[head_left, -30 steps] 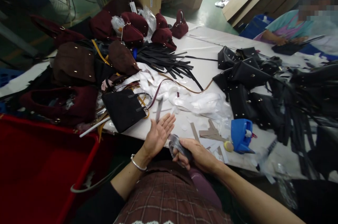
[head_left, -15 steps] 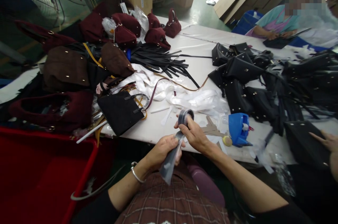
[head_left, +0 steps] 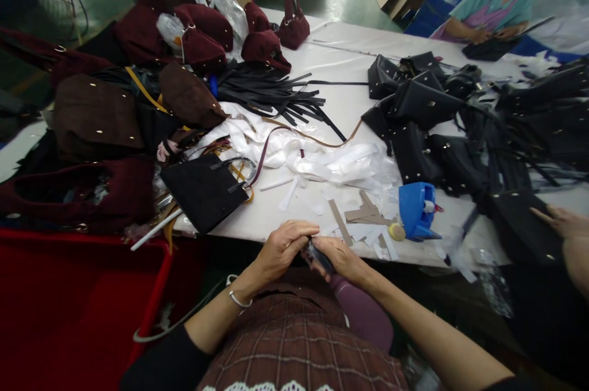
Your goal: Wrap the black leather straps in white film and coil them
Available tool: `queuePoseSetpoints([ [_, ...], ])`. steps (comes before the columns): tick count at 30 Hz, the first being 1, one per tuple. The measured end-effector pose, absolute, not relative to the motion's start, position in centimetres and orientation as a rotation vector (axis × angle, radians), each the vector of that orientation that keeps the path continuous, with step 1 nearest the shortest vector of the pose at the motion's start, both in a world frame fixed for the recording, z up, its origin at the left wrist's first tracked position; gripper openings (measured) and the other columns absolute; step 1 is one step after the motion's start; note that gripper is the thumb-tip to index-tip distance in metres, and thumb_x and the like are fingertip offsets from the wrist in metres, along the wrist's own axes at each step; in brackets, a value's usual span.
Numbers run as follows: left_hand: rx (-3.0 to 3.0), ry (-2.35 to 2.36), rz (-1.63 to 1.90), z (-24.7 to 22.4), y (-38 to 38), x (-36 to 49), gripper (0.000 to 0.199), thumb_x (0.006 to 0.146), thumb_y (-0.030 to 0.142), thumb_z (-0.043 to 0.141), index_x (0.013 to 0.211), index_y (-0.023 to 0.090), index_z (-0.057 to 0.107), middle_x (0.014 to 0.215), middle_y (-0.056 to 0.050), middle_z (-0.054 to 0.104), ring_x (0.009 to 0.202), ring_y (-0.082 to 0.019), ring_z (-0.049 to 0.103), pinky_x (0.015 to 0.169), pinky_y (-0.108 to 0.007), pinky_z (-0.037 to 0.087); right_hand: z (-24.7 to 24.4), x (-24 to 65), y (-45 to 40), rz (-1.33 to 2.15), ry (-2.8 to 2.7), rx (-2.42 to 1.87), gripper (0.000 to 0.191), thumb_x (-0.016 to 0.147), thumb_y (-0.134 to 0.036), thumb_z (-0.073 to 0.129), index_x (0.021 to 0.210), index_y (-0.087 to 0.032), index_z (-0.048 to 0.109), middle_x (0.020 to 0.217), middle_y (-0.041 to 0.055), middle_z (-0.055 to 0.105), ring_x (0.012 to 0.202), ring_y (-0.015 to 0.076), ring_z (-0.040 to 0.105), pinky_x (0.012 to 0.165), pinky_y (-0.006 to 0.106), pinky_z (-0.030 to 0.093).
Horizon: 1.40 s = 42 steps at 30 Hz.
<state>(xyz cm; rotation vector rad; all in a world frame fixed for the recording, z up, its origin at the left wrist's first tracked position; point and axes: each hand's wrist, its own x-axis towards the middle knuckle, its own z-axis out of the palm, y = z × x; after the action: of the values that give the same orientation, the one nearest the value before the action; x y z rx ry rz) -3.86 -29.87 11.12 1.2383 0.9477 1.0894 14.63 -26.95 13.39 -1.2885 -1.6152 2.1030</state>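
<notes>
My right hand (head_left: 343, 261) is closed around a rolled dark strap (head_left: 321, 258) with a clear plastic wrapping, close to the table's front edge. My left hand (head_left: 286, 245) meets it from the other side, its fingers laid over the top of the roll and pressed against it. Most of the strap is hidden between the two hands. Just beyond them on the table lie grey-brown card strips (head_left: 365, 210) and white paper scraps (head_left: 368, 233).
A blue tape dispenser (head_left: 416, 210) stands to the right, near black bags (head_left: 426, 102). Left are a small black handbag (head_left: 202, 191), maroon bags (head_left: 207, 35) and a red bin (head_left: 83, 305). White wrapping (head_left: 322, 158) covers mid-table. Another person's hand (head_left: 564, 222) touches a black bag at right.
The strap's loose end, which hung below my left hand, is now wound up or hidden. Both hands have come together lower and nearer my body. The view has shifted slightly.
</notes>
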Motion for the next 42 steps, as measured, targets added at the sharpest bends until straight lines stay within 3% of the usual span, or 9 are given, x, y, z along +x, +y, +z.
queuePoseSetpoints([
  [6,1.330,1.063,1.000,10.1,-29.9,-2.5,0.039,0.098,0.041,0.044,0.116,0.020,0.070,0.110,-0.010,0.071,0.103,-0.023,0.062,0.097,-0.035,0.043,11.8,14.9,-27.9,2.178,-1.094,-1.347,0.070,0.086,-0.072,0.042,0.068,-0.009,0.066,0.034,-0.0021,0.047,0.027,0.0070,0.037,0.033,0.019,0.028],
  [9,1.101,0.975,0.909,9.9,-30.1,-2.3,0.041,0.095,0.046,0.049,0.115,0.017,0.071,0.111,-0.009,0.071,0.105,-0.023,0.061,0.101,-0.036,0.041,11.0,15.5,-28.1,2.192,-0.906,-1.343,0.073,0.083,-0.077,0.043,0.063,-0.010,0.065,0.031,-0.0015,0.045,0.025,0.0076,0.038,0.032,0.019,0.030],
  [12,0.794,0.827,0.773,9.3,-30.7,-2.6,0.043,0.087,0.048,0.063,0.109,0.012,0.072,0.099,-0.011,0.073,0.095,-0.023,0.064,0.095,-0.037,0.044,10.0,16.2,-28.5,2.256,-0.856,-1.276,0.078,0.084,-0.078,0.039,0.046,-0.012,0.057,0.030,0.0016,0.044,0.023,0.0069,0.035,0.031,0.021,0.028],
  [16,0.556,0.711,0.577,7.9,-31.8,-3.2,0.043,0.067,0.044,0.083,0.090,0.009,0.073,0.078,-0.007,0.071,0.069,-0.016,0.061,0.071,-0.027,0.046,8.0,16.2,-29.9,2.233,-0.742,-1.281,0.072,0.082,-0.075,0.046,0.040,-0.017,0.047,0.028,0.0008,0.043,0.021,0.0072,0.033,0.027,0.021,0.019],
  [23,0.608,0.550,0.372,6.2,-33.2,-3.2,0.043,0.054,0.041,0.087,0.081,0.010,0.074,0.086,-0.007,0.069,0.069,-0.014,0.055,0.057,-0.022,0.037,4.2,14.0,-32.8,2.240,-0.414,-1.166,0.069,0.078,-0.078,0.047,0.042,-0.021,0.033,0.028,-0.0037,0.037,0.025,0.0060,0.028,0.031,0.021,0.018],
  [29,0.820,0.819,0.469,5.0,-31.9,-3.3,0.036,0.066,0.041,0.080,0.086,0.012,0.071,0.081,-0.002,0.062,0.072,-0.015,0.052,0.066,-0.025,0.038,2.0,16.1,-28.1,1.511,-1.184,-1.620,0.056,0.085,-0.066,0.046,0.066,-0.016,0.062,0.059,0.0037,0.064,0.055,0.0141,0.057,0.057,0.026,0.045],
  [34,1.605,1.420,0.510,3.0,-27.8,-3.2,0.012,0.080,0.029,0.069,0.084,0.019,0.066,0.081,-0.001,0.060,0.078,-0.019,0.054,0.071,-0.028,0.039,0.8,22.5,-22.8,0.978,-1.446,-1.927,0.022,0.081,-0.041,0.060,0.083,-0.019,0.063,0.084,0.0060,0.067,0.082,0.0207,0.060,0.082,0.033,0.043],
  [38,2.142,1.606,0.419,-0.7,-25.4,-2.2,0.009,0.083,0.019,0.068,0.091,0.020,0.065,0.091,-0.005,0.062,0.087,-0.021,0.057,0.074,-0.028,0.041,-0.7,24.6,-21.1,0.813,-1.612,-2.103,0.018,0.065,-0.021,0.074,0.077,-0.019,0.061,0.089,0.0080,0.065,0.090,0.0244,0.057,0.083,0.034,0.039],
  [42,2.355,1.612,0.358,-4.1,-25.3,-1.8,0.007,0.087,0.021,0.065,0.094,0.021,0.065,0.094,-0.005,0.064,0.084,-0.020,0.056,0.072,-0.028,0.043,-2.2,24.5,-20.7,0.782,-1.691,-2.230,0.018,0.067,-0.023,0.074,0.066,-0.020,0.057,0.075,0.0051,0.062,0.080,0.0223,0.056,0.071,0.031,0.036],
])
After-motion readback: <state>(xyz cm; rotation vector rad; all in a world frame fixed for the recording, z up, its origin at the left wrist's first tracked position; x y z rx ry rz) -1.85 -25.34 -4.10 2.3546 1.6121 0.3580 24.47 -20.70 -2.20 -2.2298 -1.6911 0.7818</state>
